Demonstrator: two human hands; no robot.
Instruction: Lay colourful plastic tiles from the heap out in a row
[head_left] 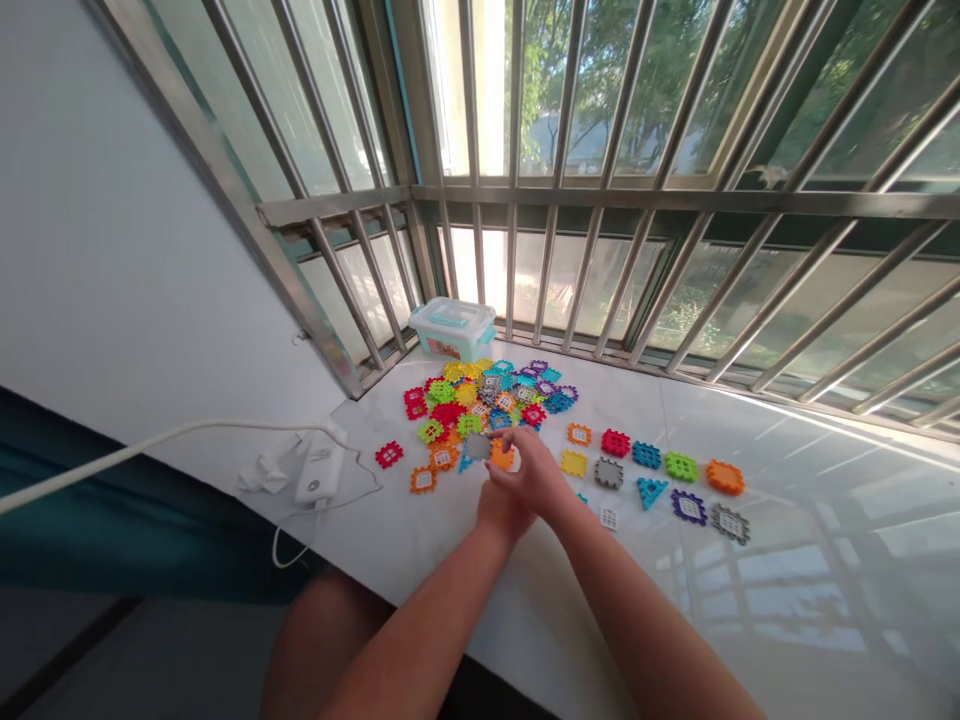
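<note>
My right hand [534, 468] is closed, its thumb and index finger bent in a pinch at the edge of a flat grey building tile [478, 447]. An orange tile [502, 456] shows in the gap between that thumb and finger; which hand holds it, I cannot tell. My left hand [504, 508] lies below and partly behind the right one, its fingers hidden. Just beyond both hands is a heap of notched plastic tiles [448, 413] in many colours. A light-blue tile [465, 462] pokes out beside the grey one.
On the right, tiles lie spread in rows, among them a red tile [616, 443], a blue triangle [652, 491] and a purple square [689, 507]. A lidded plastic box [454, 328] stands by the barred window. A white power strip [320, 470] with cables lies left.
</note>
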